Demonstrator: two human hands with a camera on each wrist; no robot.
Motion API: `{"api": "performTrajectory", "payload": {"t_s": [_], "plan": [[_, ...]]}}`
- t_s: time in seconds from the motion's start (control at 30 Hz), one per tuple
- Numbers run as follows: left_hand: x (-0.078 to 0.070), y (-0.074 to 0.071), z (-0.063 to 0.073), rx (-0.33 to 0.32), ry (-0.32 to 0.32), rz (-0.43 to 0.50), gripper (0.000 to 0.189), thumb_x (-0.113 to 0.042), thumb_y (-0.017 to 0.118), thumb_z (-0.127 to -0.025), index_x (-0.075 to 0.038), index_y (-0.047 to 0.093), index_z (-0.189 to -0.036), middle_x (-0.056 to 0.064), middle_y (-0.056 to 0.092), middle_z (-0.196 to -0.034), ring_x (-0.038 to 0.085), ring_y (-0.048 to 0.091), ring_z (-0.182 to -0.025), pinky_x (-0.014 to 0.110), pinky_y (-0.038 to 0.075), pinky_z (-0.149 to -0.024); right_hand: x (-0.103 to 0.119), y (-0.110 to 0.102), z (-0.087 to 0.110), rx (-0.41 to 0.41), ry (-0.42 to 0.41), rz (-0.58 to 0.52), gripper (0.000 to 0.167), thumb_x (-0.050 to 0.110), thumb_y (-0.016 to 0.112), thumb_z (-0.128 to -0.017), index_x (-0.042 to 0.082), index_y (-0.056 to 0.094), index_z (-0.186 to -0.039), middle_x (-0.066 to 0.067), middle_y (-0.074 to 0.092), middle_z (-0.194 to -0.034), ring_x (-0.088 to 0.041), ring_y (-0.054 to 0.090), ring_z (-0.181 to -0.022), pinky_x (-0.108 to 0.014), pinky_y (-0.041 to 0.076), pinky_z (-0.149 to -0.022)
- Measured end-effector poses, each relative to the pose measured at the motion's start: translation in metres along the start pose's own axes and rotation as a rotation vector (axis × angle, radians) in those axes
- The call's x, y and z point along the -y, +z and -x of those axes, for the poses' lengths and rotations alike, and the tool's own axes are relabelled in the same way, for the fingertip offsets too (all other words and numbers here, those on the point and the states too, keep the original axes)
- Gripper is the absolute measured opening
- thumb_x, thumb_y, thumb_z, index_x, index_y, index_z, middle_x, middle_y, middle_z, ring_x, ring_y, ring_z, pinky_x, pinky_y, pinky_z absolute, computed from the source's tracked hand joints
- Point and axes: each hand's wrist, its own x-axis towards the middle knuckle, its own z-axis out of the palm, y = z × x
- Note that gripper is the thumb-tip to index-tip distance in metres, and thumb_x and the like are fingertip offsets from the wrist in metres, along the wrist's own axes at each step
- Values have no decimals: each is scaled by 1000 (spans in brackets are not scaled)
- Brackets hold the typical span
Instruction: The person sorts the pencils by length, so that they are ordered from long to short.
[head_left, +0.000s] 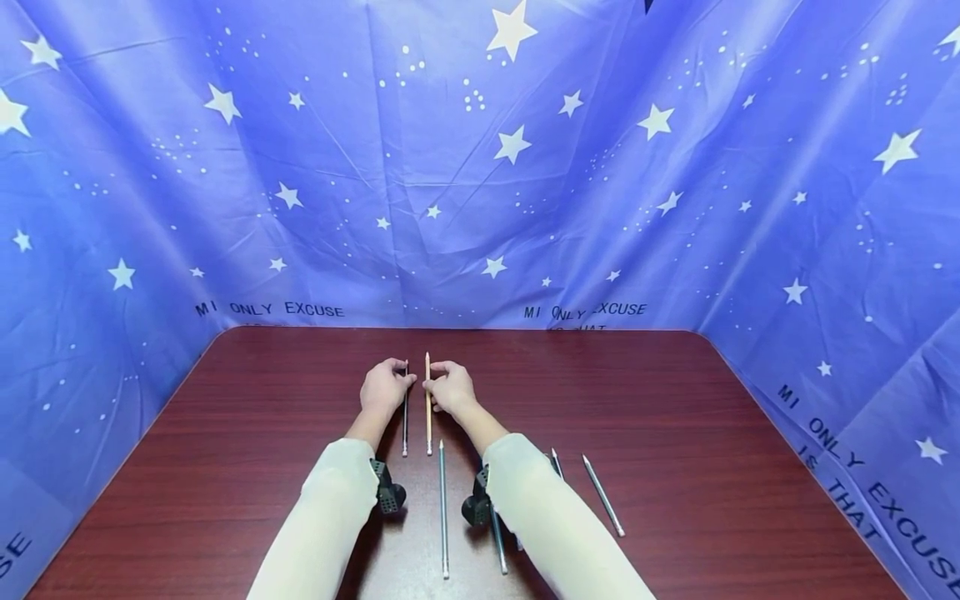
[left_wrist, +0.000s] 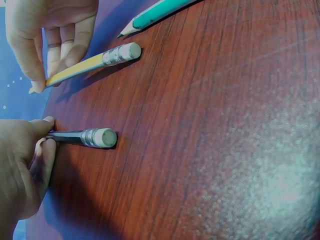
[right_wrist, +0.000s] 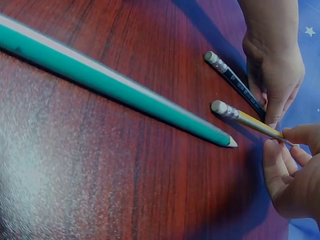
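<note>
My left hand [head_left: 386, 387] pinches a black pencil [head_left: 405, 422] near its far end; the white eraser points toward me. Just to the right, a yellow pencil [head_left: 428, 417] is held between the thumb and fingers of my right hand [head_left: 452, 388], its tip pointing away. The two pencils lie roughly side by side with a small gap. In the left wrist view, the metal band and eraser of the black pencil [left_wrist: 95, 137] rest at the table surface. A green pencil [right_wrist: 115, 85] lies nearer to me, its sharpened tip close to the yellow one's eraser end.
Under and beside my right forearm lie more pencils, partly hidden by the sleeve; one dark pencil [head_left: 603, 495] is farther right and another [head_left: 498, 540] is left of the sleeve. Blue star-printed cloth [head_left: 465, 183] hangs around the reddish-brown table [head_left: 225, 467].
</note>
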Motion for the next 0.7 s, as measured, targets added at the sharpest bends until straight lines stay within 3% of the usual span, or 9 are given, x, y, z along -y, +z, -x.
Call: {"api": "performTrajectory", "payload": {"t_s": [0.37,0.7], "plan": [[2,1,0,-9,8,19,34,-25,69,-83,-11,64,-114,7,72,-95,23,66,-90,45,49,-79,-5,2,-2,-7,2,68,31,2,65,-82,1,62,-113,-7,63,-70,-8,49,-46,-19,46,-37],[0,1,0,-4,0,13,34,-26,68,-84,-12,65,-114,7,72,-95,22,66,-90,45,49,-79,-5,5,0,-58,-13,264,29,15,67,-84,12,65,-112,0,66,-72,-7,47,-38,-21,42,-43]]}}
